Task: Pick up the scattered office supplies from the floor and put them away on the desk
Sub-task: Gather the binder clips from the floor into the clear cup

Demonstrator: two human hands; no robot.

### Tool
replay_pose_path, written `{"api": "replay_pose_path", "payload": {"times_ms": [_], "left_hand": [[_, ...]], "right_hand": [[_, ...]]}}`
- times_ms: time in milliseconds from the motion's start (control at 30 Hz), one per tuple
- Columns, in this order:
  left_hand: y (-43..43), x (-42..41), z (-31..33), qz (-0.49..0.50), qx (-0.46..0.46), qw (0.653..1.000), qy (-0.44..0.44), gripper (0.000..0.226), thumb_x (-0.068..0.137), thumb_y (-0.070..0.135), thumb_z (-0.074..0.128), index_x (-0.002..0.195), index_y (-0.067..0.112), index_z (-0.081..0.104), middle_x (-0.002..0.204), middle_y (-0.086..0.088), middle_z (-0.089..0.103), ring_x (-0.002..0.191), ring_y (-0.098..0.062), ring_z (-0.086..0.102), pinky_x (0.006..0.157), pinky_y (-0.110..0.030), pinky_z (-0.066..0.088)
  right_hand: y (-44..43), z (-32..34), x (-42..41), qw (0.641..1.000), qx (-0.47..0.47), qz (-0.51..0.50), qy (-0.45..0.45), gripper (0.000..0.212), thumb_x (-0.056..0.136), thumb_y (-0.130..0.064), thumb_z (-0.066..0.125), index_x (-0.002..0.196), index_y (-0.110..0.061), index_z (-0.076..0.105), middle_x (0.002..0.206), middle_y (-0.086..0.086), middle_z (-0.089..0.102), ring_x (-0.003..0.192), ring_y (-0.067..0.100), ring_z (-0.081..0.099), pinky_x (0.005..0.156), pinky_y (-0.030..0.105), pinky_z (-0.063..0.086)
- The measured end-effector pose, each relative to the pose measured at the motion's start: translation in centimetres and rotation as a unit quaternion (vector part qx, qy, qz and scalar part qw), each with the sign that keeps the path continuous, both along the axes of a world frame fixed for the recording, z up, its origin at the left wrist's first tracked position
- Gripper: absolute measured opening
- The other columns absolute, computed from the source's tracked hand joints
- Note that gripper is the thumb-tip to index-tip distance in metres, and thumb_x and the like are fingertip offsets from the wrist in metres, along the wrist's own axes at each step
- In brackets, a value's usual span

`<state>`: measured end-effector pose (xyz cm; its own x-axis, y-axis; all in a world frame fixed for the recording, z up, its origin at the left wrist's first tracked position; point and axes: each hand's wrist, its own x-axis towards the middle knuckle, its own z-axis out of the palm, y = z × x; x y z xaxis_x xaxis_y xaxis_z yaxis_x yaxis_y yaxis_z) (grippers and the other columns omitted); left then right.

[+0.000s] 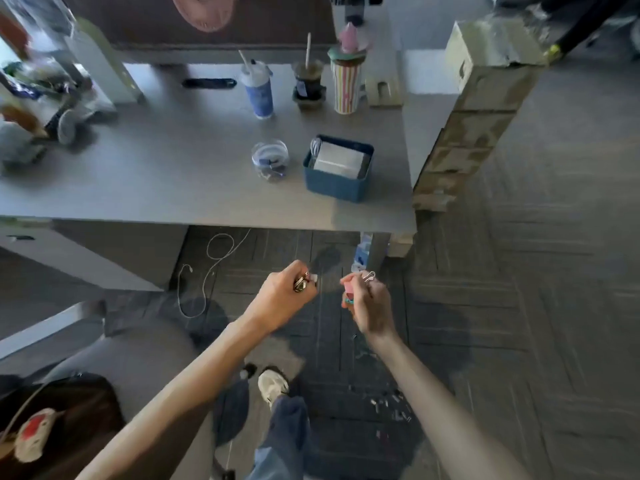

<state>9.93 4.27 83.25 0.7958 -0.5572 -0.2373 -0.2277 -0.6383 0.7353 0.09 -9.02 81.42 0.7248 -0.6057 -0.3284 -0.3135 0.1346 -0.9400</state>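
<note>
My left hand (282, 299) grips a small bunch of metal binder clips (302, 284) in front of the desk's near edge. My right hand (369, 304) holds pink and teal binder clips (349, 292), with a silver clip handle (370, 276) poking up above the fingers. Both hands hover over the floor, just short of the grey desk (173, 168). On the desk stand a clear round jar (270, 160) with dark clips inside and a blue bin (337, 169) with white items. Several small clips (388, 407) lie scattered on the carpet behind my hands.
Three cups stand at the desk's back: a blue one (259, 91), a dark one (308, 84) and a striped one (346, 84). A white cable (207, 268) loops on the floor under the desk. A cardboard column (474, 109) stands right. My shoe (273, 384) is below.
</note>
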Motion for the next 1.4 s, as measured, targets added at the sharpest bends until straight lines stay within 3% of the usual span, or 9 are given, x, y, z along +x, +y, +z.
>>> {"api": "replay_pose_path", "payload": {"times_ms": [133, 233, 400, 500, 700, 867, 1000, 1133, 1400], "left_hand": [[1.8, 8.3, 1.5, 0.007, -0.039, 0.999, 0.005, 0.012, 0.085, 0.022, 0.058, 0.076, 0.022, 0.051, 0.068, -0.004, 0.063, 0.053, -0.009, 0.045, 0.05, -0.014, 0.037], [2.8, 13.6, 2.3, -0.004, -0.061, 0.998, -0.017, 0.009, 0.088, 0.016, 0.061, 0.084, 0.02, 0.053, 0.068, 0.01, 0.058, 0.058, 0.0, 0.05, 0.053, -0.007, 0.037], [3.1, 20.7, 2.4, -0.026, -0.12, 0.992, -0.014, 0.01, 0.088, 0.012, 0.062, 0.082, 0.011, 0.054, 0.067, 0.008, 0.059, 0.054, 0.003, 0.049, 0.057, -0.014, 0.043], [1.9, 24.7, 1.4, -0.016, -0.111, 0.994, 0.004, 0.009, 0.087, 0.014, 0.063, 0.083, 0.014, 0.054, 0.068, 0.007, 0.063, 0.062, -0.012, 0.06, 0.061, -0.026, 0.049], [-3.1, 33.4, 0.3, 0.058, -0.065, 0.996, 0.008, 0.009, 0.086, 0.017, 0.06, 0.083, 0.022, 0.053, 0.074, -0.004, 0.067, 0.071, -0.026, 0.065, 0.06, -0.028, 0.049], [-8.3, 38.9, -1.5, 0.044, -0.006, 0.999, -0.014, 0.01, 0.089, 0.023, 0.054, 0.089, 0.012, 0.056, 0.082, -0.013, 0.066, 0.073, -0.033, 0.059, 0.061, -0.03, 0.043], [-10.2, 41.2, -3.8, -0.059, 0.055, 0.997, -0.016, 0.015, 0.094, 0.028, 0.047, 0.092, 0.013, 0.049, 0.089, -0.013, 0.062, 0.076, -0.035, 0.055, 0.065, -0.035, 0.043], [-10.4, 42.1, -5.2, -0.145, 0.043, 0.988, -0.013, 0.016, 0.094, 0.023, 0.049, 0.094, 0.008, 0.05, 0.095, -0.01, 0.057, 0.078, -0.029, 0.055, 0.069, -0.037, 0.046], [-8.4, 43.0, -5.4, -0.134, -0.049, 0.989, -0.05, 0.017, 0.083, 0.015, 0.063, 0.1, 0.012, 0.059, 0.099, -0.003, 0.063, 0.084, -0.02, 0.059, 0.07, -0.027, 0.047]], "right_hand": [[0.8, 2.1, 7.2, 0.994, -0.095, 0.05, 0.0, 0.028, 0.081, -0.026, 0.042, 0.077, -0.011, 0.065, 0.054, -0.006, 0.058, 0.055, 0.009, 0.057, 0.061, 0.039, 0.052], [1.1, 3.3, 12.1, 0.986, -0.146, 0.074, 0.011, 0.027, 0.082, -0.028, 0.041, 0.078, -0.015, 0.065, 0.053, -0.003, 0.06, 0.055, 0.014, 0.058, 0.057, 0.033, 0.048], [0.7, 4.5, 19.4, 0.976, -0.192, 0.1, 0.015, 0.028, 0.084, -0.029, 0.04, 0.081, -0.016, 0.065, 0.056, -0.002, 0.062, 0.053, 0.006, 0.056, 0.052, 0.021, 0.042], [-0.6, 4.5, 24.5, 0.986, -0.135, 0.095, 0.007, 0.027, 0.085, -0.025, 0.043, 0.083, -0.008, 0.064, 0.059, 0.002, 0.061, 0.052, 0.007, 0.055, 0.049, 0.015, 0.04], [-4.8, 3.6, 36.3, 0.999, 0.035, 0.018, 0.029, 0.022, 0.097, -0.012, 0.042, 0.092, -0.007, 0.064, 0.066, 0.007, 0.059, 0.043, 0.009, 0.046, 0.037, 0.018, 0.031], [-8.0, 1.9, 42.7, 0.999, -0.003, 0.036, 0.03, 0.026, 0.098, -0.01, 0.04, 0.088, -0.015, 0.063, 0.08, -0.001, 0.062, 0.075, 0.015, 0.058, 0.058, 0.012, 0.045], [-9.4, 0.3, 45.0, 0.999, 0.017, 0.03, 0.03, 0.015, 0.1, -0.012, 0.04, 0.101, -0.008, 0.055, 0.081, 0.005, 0.059, 0.074, 0.015, 0.056, 0.067, 0.02, 0.044], [-10.2, -0.4, 45.8, 0.999, 0.009, 0.039, 0.027, 0.017, 0.103, -0.018, 0.039, 0.107, -0.006, 0.051, 0.082, 0.002, 0.057, 0.074, 0.012, 0.054, 0.067, 0.023, 0.044], [-9.5, -2.0, 45.1, 0.992, -0.077, 0.083, 0.049, 0.011, 0.102, -0.024, 0.042, 0.096, -0.028, 0.051, 0.08, -0.008, 0.058, 0.069, 0.012, 0.053, 0.072, 0.036, 0.045]]}}
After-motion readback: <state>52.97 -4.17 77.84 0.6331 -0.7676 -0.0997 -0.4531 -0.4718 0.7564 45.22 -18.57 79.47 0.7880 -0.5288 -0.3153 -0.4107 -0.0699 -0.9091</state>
